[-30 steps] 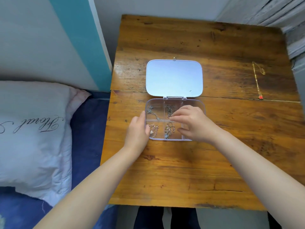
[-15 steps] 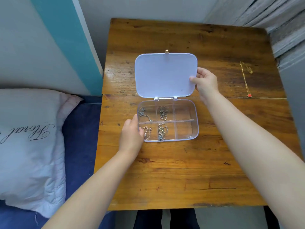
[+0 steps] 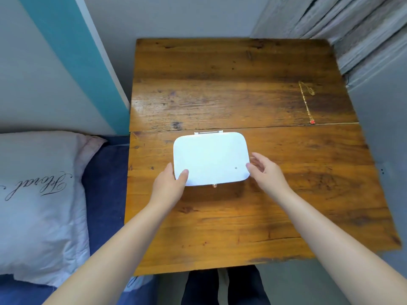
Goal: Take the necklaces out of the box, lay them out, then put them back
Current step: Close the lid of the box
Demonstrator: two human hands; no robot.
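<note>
The jewellery box (image 3: 211, 158) lies shut in the middle of the wooden table (image 3: 242, 216), its white lid down and a small gold clasp at the near edge. The necklaces inside are hidden by the lid. My left hand (image 3: 170, 183) grips the box's near left corner, thumb on the lid. My right hand (image 3: 264, 172) is at the box's right edge with fingers spread, fingertips touching or just off the lid. One gold necklace (image 3: 306, 101) with a red pendant lies stretched out at the table's far right.
A bed with a blue sheet (image 3: 105, 194) and a white pillow (image 3: 37, 205) borders the table on the left. A wall with a teal stripe (image 3: 72, 56) stands behind it. Grey planks (image 3: 352, 25) close off the back right corner.
The lid, flat open before, has been swung down by my right hand and now covers the box. My right hand moved from the lid's far edge to the box's right side.
</note>
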